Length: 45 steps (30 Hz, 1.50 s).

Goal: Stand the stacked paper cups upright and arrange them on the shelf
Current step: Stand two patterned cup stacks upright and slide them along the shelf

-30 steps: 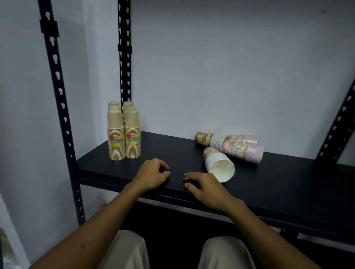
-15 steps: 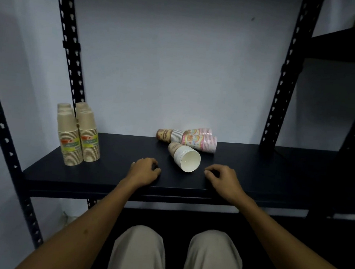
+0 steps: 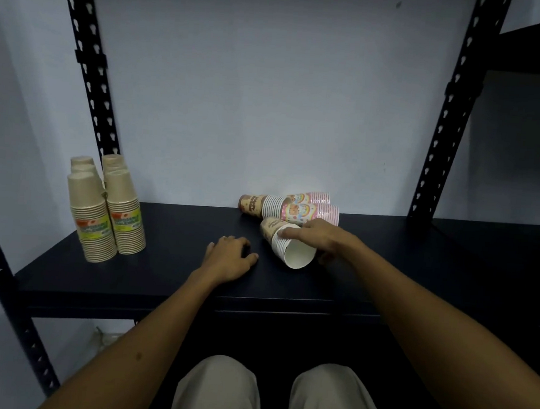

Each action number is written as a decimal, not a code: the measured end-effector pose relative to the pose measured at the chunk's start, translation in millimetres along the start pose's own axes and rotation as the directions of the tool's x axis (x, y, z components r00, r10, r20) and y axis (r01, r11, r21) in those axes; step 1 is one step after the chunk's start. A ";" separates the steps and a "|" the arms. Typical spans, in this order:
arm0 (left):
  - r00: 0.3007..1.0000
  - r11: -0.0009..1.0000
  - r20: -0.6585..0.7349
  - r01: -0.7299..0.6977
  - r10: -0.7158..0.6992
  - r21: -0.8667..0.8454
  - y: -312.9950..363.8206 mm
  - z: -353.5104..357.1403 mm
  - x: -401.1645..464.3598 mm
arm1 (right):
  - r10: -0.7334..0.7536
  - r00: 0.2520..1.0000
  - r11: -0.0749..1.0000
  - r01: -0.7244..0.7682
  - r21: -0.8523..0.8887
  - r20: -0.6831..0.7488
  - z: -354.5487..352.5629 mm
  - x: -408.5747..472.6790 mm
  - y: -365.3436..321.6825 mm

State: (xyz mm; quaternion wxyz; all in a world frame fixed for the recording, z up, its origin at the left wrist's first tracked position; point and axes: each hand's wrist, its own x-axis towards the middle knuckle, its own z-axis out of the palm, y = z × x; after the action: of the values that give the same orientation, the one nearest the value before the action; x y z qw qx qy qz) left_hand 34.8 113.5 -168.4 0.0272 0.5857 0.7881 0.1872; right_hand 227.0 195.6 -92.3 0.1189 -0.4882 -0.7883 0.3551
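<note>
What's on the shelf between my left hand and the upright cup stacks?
Nothing: the head view shows only bare dark shelf between the left hand and the upright cup stacks.

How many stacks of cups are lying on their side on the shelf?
3. One front stack lies under the right hand, its mouth toward the camera. Two patterned stacks lie behind it by the wall; more may be hidden there.

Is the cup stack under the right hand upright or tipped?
Tipped: the cup stack lies on its side on the shelf, open mouth facing the camera.
</note>
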 end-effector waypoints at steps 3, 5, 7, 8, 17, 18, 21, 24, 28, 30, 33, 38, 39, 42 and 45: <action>1.000 1.000 0.001 -0.006 0.006 0.000 -1.2 0.2 0.3 | -0.005 1.000 0.999 0.006 0.047 -0.015 1.9 1.7 2.1; 1.000 1.000 -0.004 -0.006 0.006 0.003 -0.1 0.3 0.2 | -0.009 0.998 0.991 0.018 0.131 -0.067 1.7 -0.8 8.7; 1.000 1.000 -0.012 -0.004 0.004 0.007 2.2 0.0 0.1 | -0.044 0.992 0.974 0.068 0.215 -0.115 -0.2 -5.1 19.8; 1.000 1.000 -0.014 -0.002 0.002 0.012 3.2 0.1 0.0 | -0.069 0.989 0.959 0.102 0.264 -0.133 -1.2 -7.4 26.4; 0.982 0.979 -0.062 -0.182 0.177 -0.092 44.4 13.3 12.2 | -0.165 0.927 0.865 0.300 0.403 -0.337 -18.6 -21.6 96.4; 0.976 0.974 -0.082 -0.210 0.203 -0.089 51.1 16.5 15.2 | -0.154 0.917 0.871 0.302 0.387 -0.368 -22.5 -20.3 104.7; 0.937 0.952 -0.182 -0.306 0.299 -0.009 66.2 21.7 29.6 | -0.115 0.890 0.901 0.280 0.331 -0.441 -35.2 -14.8 126.9; 0.891 0.929 -0.261 -0.347 0.370 0.132 77.6 16.4 52.6 | -0.060 0.883 0.926 0.224 0.305 -0.466 -45.9 -8.8 136.3; 0.933 0.898 -0.120 -0.284 0.340 0.335 87.5 8.1 89.7 | -0.046 0.879 0.948 0.188 0.256 -0.474 -51.2 6.9 135.8; 0.938 0.865 -0.058 -0.291 0.343 0.408 91.9 9.0 105.1 | -0.045 0.866 0.944 0.200 0.262 -0.498 -50.8 14.3 135.0; 0.920 0.826 -0.029 -0.337 0.391 0.452 98.7 14.0 118.2 | -0.055 0.845 0.939 0.225 0.261 -0.532 -48.1 19.2 135.6; 0.847 0.787 -0.134 -0.403 0.514 0.467 103.7 23.0 122.9 | -0.050 0.826 0.938 0.232 0.258 -0.561 -47.2 23.0 141.7; 0.829 0.777 -0.141 -0.428 0.541 0.461 103.8 22.7 121.0 | -0.048 0.824 0.938 0.231 0.257 -0.565 -47.4 23.4 142.1; 0.752 0.742 -0.194 -0.508 0.630 0.438 102.4 17.1 110.1 | -0.043 0.819 0.938 0.231 0.260 -0.572 -46.9 21.4 141.9; 0.682 0.709 -0.258 -0.541 0.684 0.452 93.7 13.4 101.9 | -0.045 0.820 0.939 0.230 0.257 -0.571 -45.8 17.0 140.8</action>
State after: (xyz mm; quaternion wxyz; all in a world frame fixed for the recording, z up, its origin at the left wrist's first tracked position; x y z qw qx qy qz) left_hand 92.1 235.0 -132.2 -0.3043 0.7612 0.5486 0.1643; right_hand 339.5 268.6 -157.2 0.4450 -0.4860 -0.6859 0.3086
